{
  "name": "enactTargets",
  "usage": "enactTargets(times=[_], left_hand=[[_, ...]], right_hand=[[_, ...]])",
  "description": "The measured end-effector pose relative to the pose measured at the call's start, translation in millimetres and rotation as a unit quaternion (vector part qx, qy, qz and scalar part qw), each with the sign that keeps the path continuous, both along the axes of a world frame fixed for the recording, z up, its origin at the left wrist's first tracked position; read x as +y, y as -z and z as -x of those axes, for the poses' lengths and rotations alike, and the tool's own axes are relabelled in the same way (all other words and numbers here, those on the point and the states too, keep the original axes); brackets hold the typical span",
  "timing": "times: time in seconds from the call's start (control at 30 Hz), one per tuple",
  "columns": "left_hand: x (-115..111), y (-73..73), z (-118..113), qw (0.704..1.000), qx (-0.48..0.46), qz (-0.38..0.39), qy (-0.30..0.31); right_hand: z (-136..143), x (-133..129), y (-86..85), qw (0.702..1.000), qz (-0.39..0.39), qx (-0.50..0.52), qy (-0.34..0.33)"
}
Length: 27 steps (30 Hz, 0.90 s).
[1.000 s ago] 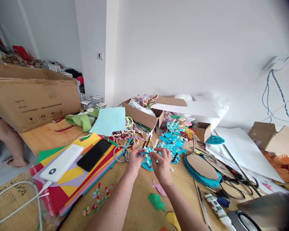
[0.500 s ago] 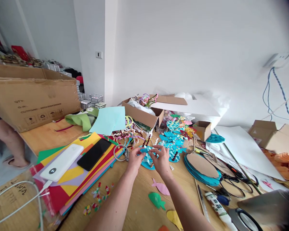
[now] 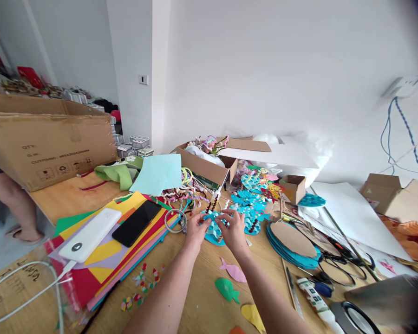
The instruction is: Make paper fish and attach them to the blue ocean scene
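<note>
My left hand (image 3: 195,227) pinches a small blue piece (image 3: 209,216), perhaps a fish-shaped cutout, between thumb and fingertips. Close beside it, my right hand (image 3: 234,227) is closed in a pinch; whatever its fingertips hold is too small to make out. Under both hands lies a round blue disc (image 3: 214,239) with wavy white strips on it. Dark red and yellow fuzzy stems (image 3: 214,202) stand up just behind the fingers. Nearer to me on the table are a pink fish cutout (image 3: 234,271), a green fish cutout (image 3: 226,290) and a yellow fish cutout (image 3: 252,315).
Coloured sheets (image 3: 107,278) bear a white power bank (image 3: 90,234) and a black phone (image 3: 136,223). To the right are stacked discs (image 3: 292,243), a glue bottle (image 3: 315,299) and cables. Decorated blue pieces (image 3: 249,202) and a cardboard box (image 3: 204,164) sit behind. Another person's leg (image 3: 16,204) shows at left.
The small blue piece between my fingers has turned slightly. Both hands stay in nearly the same place.
</note>
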<state>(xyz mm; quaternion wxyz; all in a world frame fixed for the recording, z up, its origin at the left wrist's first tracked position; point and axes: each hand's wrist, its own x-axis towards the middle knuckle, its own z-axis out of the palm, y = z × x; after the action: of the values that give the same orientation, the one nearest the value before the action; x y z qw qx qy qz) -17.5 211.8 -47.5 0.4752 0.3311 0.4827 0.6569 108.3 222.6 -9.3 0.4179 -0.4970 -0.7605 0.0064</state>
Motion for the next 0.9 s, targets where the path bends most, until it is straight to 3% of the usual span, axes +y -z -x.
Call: enactTargets(times=[0.5,0.9], left_hand=[[1,0.8,0,1.0,0.014,-0.016,-0.005],[1,-0.2,0,1.0,0.014,-0.024,0.0]], right_hand=[[3,1,-2.0,0.999,0.041,-0.001,0.012],[9,2,-24.7,0.992,0.114,-0.046,-0.005]])
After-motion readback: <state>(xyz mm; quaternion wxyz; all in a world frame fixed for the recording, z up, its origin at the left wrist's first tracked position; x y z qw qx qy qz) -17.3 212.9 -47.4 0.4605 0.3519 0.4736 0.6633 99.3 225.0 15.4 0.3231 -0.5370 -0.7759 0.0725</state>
